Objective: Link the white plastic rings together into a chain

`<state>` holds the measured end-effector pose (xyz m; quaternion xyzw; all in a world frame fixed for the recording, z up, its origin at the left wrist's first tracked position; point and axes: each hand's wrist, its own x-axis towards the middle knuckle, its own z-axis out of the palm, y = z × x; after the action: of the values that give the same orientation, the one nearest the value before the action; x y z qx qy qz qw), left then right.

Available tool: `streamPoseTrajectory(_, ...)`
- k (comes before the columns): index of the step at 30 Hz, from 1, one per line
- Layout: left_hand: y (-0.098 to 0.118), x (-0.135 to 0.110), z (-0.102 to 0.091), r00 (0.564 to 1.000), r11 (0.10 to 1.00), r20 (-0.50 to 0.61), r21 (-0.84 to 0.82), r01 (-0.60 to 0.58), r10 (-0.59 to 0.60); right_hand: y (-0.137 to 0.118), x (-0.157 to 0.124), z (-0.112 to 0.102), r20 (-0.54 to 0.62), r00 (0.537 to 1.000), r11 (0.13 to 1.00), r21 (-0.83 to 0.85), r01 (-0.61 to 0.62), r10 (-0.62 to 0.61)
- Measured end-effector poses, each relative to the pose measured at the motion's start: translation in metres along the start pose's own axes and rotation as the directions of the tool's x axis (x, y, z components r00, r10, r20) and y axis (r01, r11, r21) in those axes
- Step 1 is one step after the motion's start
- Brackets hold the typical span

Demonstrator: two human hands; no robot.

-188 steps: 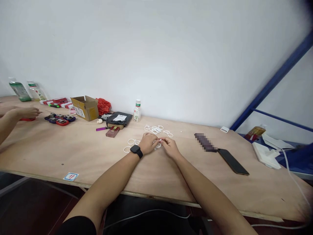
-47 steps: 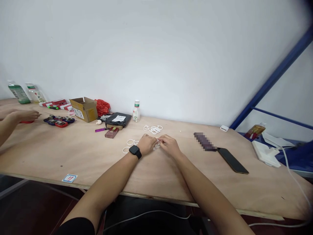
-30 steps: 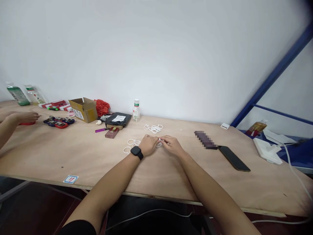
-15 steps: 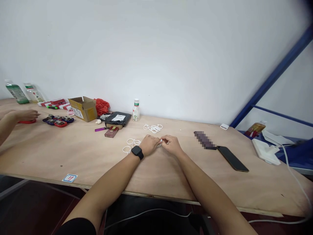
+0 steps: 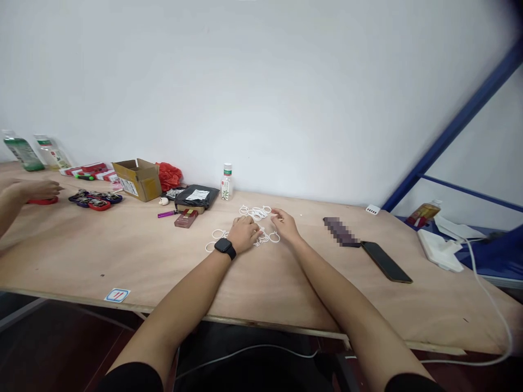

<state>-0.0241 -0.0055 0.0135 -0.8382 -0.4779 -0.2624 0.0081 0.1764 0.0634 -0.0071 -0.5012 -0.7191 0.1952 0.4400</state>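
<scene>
Several thin white plastic rings with small nubs lie on the wooden table in two groups. My left hand (image 5: 244, 233), with a black watch on its wrist, is palm down over the near white rings (image 5: 274, 237). Its fingers curl closed at the rings beside it, and the hand covers part of this group. Farther back lies the other group of white rings (image 5: 256, 213). Just right of that group is my right hand (image 5: 286, 225), thumb and forefinger apart, nothing seen between them. Its fingertips are close to the rightmost far ring.
A bottle (image 5: 227, 182), a black parcel (image 5: 196, 196), a dark red box (image 5: 186, 218) and an open carton (image 5: 138, 179) stand at back left. A phone (image 5: 386, 261) and a pixelated object (image 5: 341, 232) lie right. Another person's hand (image 5: 38, 189) is at far left.
My hands were together, fingertips meeting over a small white piece. The right hand has moved away, up toward the far rings; the left stays low, and a ring now shows to its right.
</scene>
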Motion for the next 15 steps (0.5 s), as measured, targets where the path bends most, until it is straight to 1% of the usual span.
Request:
streamPoseTrajectory(1, -0.001, -0.001, 0.001, 1.0, 1.0, 0.012, -0.004, 0.015, -0.015, 0.004, 0.01, 0.003, 0.064, 0.998, 0.994, -0.111, 0.021, -0.014)
streamPoseTrajectory(3, -0.002, -0.002, 0.004, 0.999, 1.0, 0.045, -0.018, 0.024, -0.023, 0.009, 0.029, 0.01, 0.214, 0.976, 0.942, -0.317, 0.111, -0.043)
streamPoseTrajectory(5, -0.003, -0.003, 0.006, 0.997, 0.999, 0.08, -0.03, 0.016, -0.013, 0.011, 0.042, 0.016, 0.321, 0.947, 0.863, -0.477, 0.166, -0.005)
streamPoseTrajectory(6, -0.003, -0.003, 0.007, 0.996, 0.999, 0.092, -0.033, 0.013, -0.01, 0.011, 0.047, 0.019, 0.351, 0.936, 0.829, -0.529, 0.18, 0.021)
streamPoseTrajectory(7, -0.004, -0.003, 0.008, 0.995, 0.999, 0.099, -0.036, 0.011, -0.007, 0.011, 0.049, 0.02, 0.369, 0.928, 0.806, -0.561, 0.188, 0.04)
streamPoseTrajectory(9, -0.005, -0.003, 0.01, 0.995, 0.999, 0.102, -0.039, 0.01, -0.006, 0.011, 0.05, 0.021, 0.38, 0.924, 0.791, -0.579, 0.2, 0.045)
streamPoseTrajectory(15, -0.005, -0.002, 0.013, 0.996, 0.999, 0.094, -0.049, 0.012, -0.008, 0.017, 0.03, 0.012, 0.291, 0.957, 0.809, -0.562, 0.174, -0.003)
